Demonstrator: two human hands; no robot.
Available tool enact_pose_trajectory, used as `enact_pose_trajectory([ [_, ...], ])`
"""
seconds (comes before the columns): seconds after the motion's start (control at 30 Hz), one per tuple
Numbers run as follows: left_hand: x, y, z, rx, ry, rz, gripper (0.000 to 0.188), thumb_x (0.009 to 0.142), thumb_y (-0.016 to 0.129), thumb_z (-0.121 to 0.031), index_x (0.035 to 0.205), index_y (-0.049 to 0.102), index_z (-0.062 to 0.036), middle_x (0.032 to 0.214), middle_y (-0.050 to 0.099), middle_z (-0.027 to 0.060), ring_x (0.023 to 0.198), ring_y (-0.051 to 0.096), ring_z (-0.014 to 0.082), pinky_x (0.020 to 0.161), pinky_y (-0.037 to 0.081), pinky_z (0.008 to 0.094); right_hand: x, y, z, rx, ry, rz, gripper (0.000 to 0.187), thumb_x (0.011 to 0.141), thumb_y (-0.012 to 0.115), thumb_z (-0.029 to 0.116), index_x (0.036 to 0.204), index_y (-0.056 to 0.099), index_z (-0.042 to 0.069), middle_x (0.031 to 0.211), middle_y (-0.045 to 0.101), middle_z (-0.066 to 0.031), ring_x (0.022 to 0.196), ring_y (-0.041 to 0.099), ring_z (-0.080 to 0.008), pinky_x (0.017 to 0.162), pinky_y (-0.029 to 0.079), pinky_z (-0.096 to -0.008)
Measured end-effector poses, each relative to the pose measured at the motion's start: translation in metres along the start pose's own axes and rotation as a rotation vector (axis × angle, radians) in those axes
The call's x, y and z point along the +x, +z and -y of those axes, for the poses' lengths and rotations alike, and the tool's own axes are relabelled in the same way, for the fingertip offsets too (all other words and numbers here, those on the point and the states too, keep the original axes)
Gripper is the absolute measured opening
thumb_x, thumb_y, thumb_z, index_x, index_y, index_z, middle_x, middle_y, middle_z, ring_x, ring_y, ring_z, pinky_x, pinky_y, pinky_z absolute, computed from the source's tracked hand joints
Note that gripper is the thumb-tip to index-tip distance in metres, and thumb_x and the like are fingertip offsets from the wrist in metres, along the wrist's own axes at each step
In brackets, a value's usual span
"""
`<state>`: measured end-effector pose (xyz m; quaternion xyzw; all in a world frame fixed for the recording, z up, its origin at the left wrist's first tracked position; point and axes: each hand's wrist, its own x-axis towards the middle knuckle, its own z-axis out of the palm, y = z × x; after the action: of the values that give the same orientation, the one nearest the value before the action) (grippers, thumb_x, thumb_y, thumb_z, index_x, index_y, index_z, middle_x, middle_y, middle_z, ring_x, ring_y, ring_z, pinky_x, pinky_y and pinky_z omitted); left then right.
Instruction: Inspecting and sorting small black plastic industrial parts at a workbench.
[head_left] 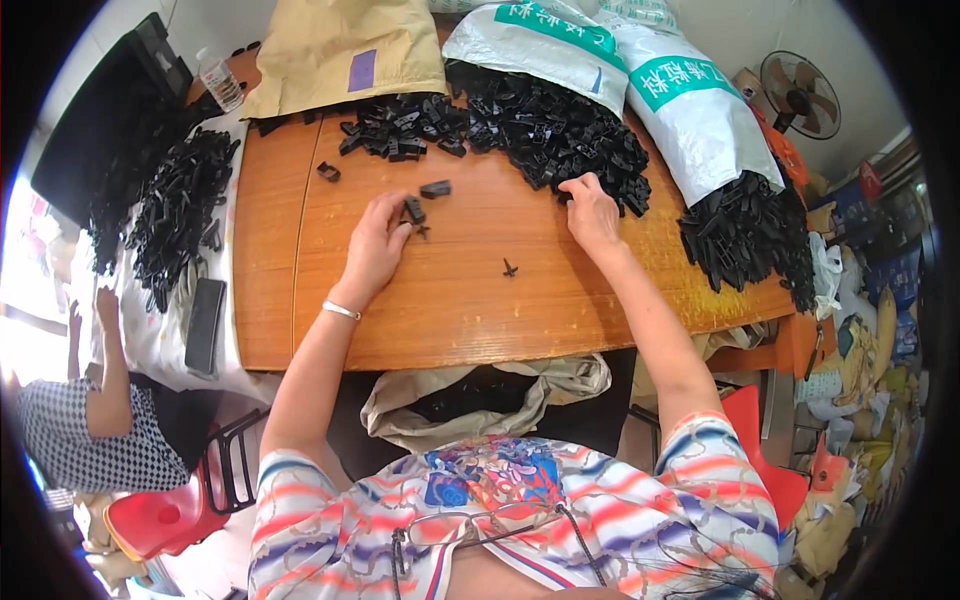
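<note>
My left hand [374,250], with a bracelet at its wrist, is closed on a small black plastic part [415,209] above the wooden table. Just beyond its fingertips lies another black block-shaped part [436,188]. My right hand [595,216] has thumb and forefinger pinched together at the near edge of a heap of black plastic parts [555,125]; what is between them, if anything, is too small to tell. On the wood between my hands rests a small black pronged piece [510,268]. A lone black part [328,172] sits farther left.
A brown paper sack [345,60] and white sacks [700,120] spill black parts along the table's far side. An open cloth sack [400,425] lies below the front edge. At left are a phone [205,325], a bottle [220,85] and a co-worker's arm [115,360].
</note>
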<state>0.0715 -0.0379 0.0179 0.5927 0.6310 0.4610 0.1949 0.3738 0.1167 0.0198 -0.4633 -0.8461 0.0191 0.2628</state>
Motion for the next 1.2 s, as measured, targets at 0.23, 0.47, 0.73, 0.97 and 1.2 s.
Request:
enact_pose_trajectory([
  [0.23, -0.033, 0.007, -0.005, 0.177, 0.101, -0.065, 0.034, 0.078, 0.065, 0.002, 0.111, 0.062, -0.0039, 0.108, 0.063, 0.0142, 0.105, 0.056, 0.0335, 0.092, 0.046, 0.0392, 0.009, -0.009, 0.004, -0.1, -0.12, 0.185, 0.02, 0.079, 0.061, -0.001, 0.098, 0.059, 0.006, 0.101, 0.053, -0.0176, 0.086, 0.062, -0.0387, 0.073, 0.052, -0.0453],
  [0.47, -0.024, 0.01, -0.007, 0.346, 0.215, -0.132, 0.025, 0.08, 0.064, 0.0, 0.105, 0.064, -0.0051, 0.11, 0.061, 0.0118, 0.104, 0.055, 0.0323, 0.088, 0.048, 0.0392, -0.015, -0.019, 0.035, 0.019, -0.067, 0.323, 0.028, 0.079, 0.073, 0.018, 0.096, 0.056, 0.002, 0.101, 0.062, -0.0197, 0.093, 0.062, -0.0382, 0.08, 0.05, -0.0454],
  [0.73, -0.008, 0.008, -0.027, 0.458, 0.282, 0.081, 0.013, 0.081, 0.066, -0.005, 0.093, 0.061, -0.0039, 0.116, 0.056, 0.013, 0.108, 0.054, 0.0325, 0.088, 0.048, 0.0405, -0.049, -0.018, 0.06, 0.333, -0.14, 0.219, 0.022, 0.079, 0.071, 0.016, 0.093, 0.062, 0.003, 0.097, 0.064, -0.0167, 0.089, 0.062, -0.0361, 0.076, 0.051, -0.0422],
  [0.97, -0.014, 0.011, -0.021, 0.36, 0.239, -0.004, 0.011, 0.081, 0.067, -0.006, 0.088, 0.059, -0.0018, 0.118, 0.056, 0.015, 0.108, 0.054, 0.0339, 0.088, 0.048, 0.0403, -0.073, -0.016, 0.111, 0.383, -0.337, 0.246, 0.021, 0.078, 0.071, 0.013, 0.094, 0.061, 0.003, 0.095, 0.058, -0.0163, 0.083, 0.062, -0.0372, 0.071, 0.052, -0.0431],
  [1.2, -0.047, 0.012, -0.035, 0.316, 0.177, 0.057, 0.013, 0.078, 0.065, -0.001, 0.087, 0.056, -0.0026, 0.09, 0.058, 0.0148, 0.091, 0.055, 0.0358, 0.078, 0.048, 0.0418, -0.073, -0.001, 0.113, 0.393, -0.256, 0.315, 0.024, 0.075, 0.073, 0.007, 0.095, 0.061, 0.0, 0.095, 0.058, -0.0182, 0.088, 0.06, -0.0394, 0.076, 0.05, -0.0447],
])
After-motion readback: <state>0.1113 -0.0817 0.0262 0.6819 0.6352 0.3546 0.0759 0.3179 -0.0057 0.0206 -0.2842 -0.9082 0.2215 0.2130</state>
